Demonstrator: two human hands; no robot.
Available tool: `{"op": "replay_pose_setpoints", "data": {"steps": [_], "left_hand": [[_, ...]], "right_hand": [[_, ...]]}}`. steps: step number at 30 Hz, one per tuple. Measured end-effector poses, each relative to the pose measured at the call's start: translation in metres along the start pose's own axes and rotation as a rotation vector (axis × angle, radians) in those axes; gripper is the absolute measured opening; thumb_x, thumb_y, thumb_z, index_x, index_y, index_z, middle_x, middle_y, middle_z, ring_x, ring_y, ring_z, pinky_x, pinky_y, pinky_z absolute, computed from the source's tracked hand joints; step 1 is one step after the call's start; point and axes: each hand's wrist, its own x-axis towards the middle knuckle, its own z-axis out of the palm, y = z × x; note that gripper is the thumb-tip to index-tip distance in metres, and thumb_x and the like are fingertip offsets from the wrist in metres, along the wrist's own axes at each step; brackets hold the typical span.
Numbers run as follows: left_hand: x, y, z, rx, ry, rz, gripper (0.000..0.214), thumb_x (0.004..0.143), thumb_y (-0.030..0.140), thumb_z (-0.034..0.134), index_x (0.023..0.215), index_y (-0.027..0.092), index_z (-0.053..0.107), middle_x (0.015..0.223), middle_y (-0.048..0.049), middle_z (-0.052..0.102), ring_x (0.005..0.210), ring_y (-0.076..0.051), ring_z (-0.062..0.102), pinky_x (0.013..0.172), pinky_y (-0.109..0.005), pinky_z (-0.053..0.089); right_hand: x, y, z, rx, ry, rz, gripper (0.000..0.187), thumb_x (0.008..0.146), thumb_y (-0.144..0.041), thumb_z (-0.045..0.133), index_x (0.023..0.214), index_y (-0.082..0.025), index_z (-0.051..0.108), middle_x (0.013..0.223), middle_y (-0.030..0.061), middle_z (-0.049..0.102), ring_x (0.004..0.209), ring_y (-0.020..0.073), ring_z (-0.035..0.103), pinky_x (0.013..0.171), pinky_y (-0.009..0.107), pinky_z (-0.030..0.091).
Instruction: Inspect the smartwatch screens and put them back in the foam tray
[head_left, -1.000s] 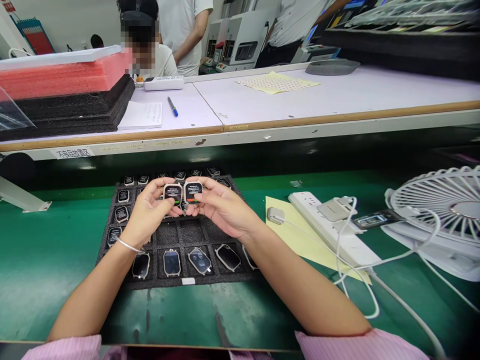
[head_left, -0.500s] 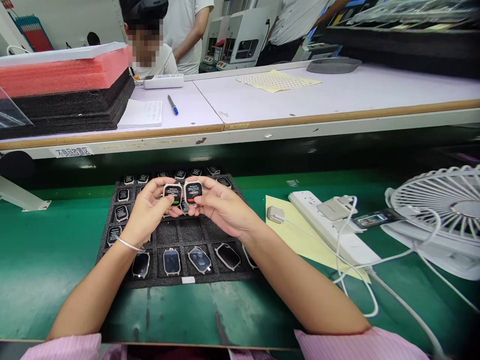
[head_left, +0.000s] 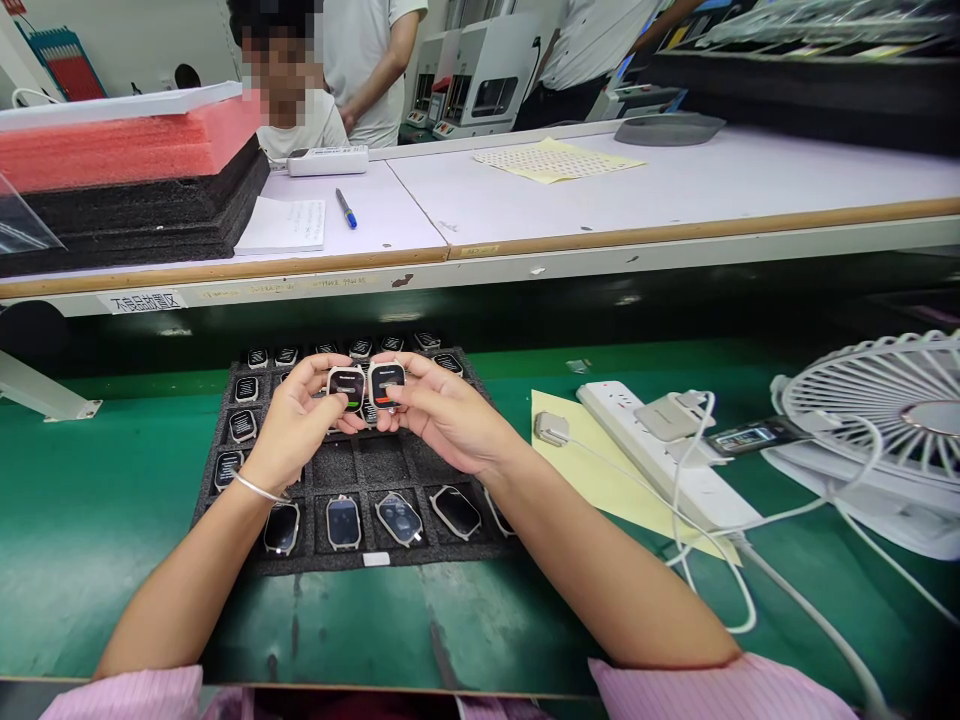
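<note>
Side by side above a black foam tray (head_left: 335, 463), two smartwatch cases without straps are held up, screens lit. My left hand (head_left: 300, 415) grips the left watch case (head_left: 346, 381), its thumb at the lower edge of the screen near a green mark. In my right hand (head_left: 442, 405) is the right watch case (head_left: 387, 377), the thumb resting on the screen by a red-orange bar. More watch cases sit in the tray's pockets: those at the back and left show white text, while a front-row watch case (head_left: 343, 523) has a dark screen. My hands hide part of the tray.
Right of the tray, a white power strip (head_left: 622, 425) with tangled cables and a charger lies on yellow paper (head_left: 547, 465). A white fan (head_left: 892, 410) stands far right. Behind is a raised shelf (head_left: 525, 215) with foam stacks, a pen (head_left: 346, 208) and paper. People are beyond it.
Both held watch screens now show less text, with a greyish bar across the middle. My hands stay almost still. The person across the shelf has shifted slightly left.
</note>
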Motion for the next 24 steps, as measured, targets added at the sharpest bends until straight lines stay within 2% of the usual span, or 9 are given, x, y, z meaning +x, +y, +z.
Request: {"op": "replay_pose_setpoints", "data": {"steps": [11,14,17,21,24], "left_hand": [[0.0,-0.0004,0.0003,0.015,0.001,0.006,0.036,0.076,0.024,0.07,0.109,0.017,0.057,0.1,-0.004,0.069,0.055,-0.011,0.069,0.056,-0.024,0.058],[-0.0004,0.0001,0.0003,0.021,0.001,0.008,0.036,0.076,0.023,0.069,0.11,0.017,0.058,0.099,-0.0038,0.069,0.055,-0.011,0.068,0.056,-0.024,0.056],[-0.0005,-0.0004,0.0002,0.027,0.004,0.028,0.045,0.075,0.022,0.071,0.118,0.018,0.058,0.101,-0.004,0.069,0.058,-0.009,0.066,0.057,-0.022,0.054],[-0.0003,-0.0026,-0.0007,0.039,-0.006,0.075,0.063,0.069,0.019,0.077,0.128,0.019,0.053,0.108,-0.0065,0.068,0.081,-0.014,0.067,0.069,-0.024,0.054],[-0.0009,-0.0028,-0.0025,0.077,-0.001,0.117,0.064,0.068,0.019,0.078,0.127,0.019,0.053,0.113,-0.0076,0.067,0.1,-0.018,0.066,0.081,-0.026,0.053]], "right_hand": [[0.0017,0.0027,-0.0019,-0.02,0.01,-0.001,0.037,0.076,-0.029,0.08,0.108,-0.021,0.062,0.079,-0.0025,0.065,0.058,0.0115,0.062,0.06,0.027,0.048],[0.0011,0.0023,-0.0019,-0.037,0.012,-0.001,0.036,0.077,-0.026,0.078,0.108,-0.021,0.062,0.079,-0.0024,0.066,0.059,0.0117,0.063,0.06,0.027,0.048],[-0.0005,0.0008,-0.0019,-0.029,-0.004,-0.009,0.037,0.076,-0.019,0.075,0.11,-0.022,0.062,0.08,-0.0019,0.067,0.064,0.0132,0.065,0.064,0.028,0.051],[-0.0027,-0.0022,-0.0024,0.002,-0.028,-0.01,0.042,0.077,-0.016,0.073,0.117,-0.022,0.06,0.085,0.0,0.071,0.072,0.0157,0.071,0.07,0.03,0.055],[-0.0045,-0.0059,-0.0029,0.026,-0.064,0.021,0.048,0.08,-0.021,0.075,0.126,-0.024,0.059,0.096,0.0028,0.073,0.082,0.0187,0.074,0.081,0.034,0.058]]}}
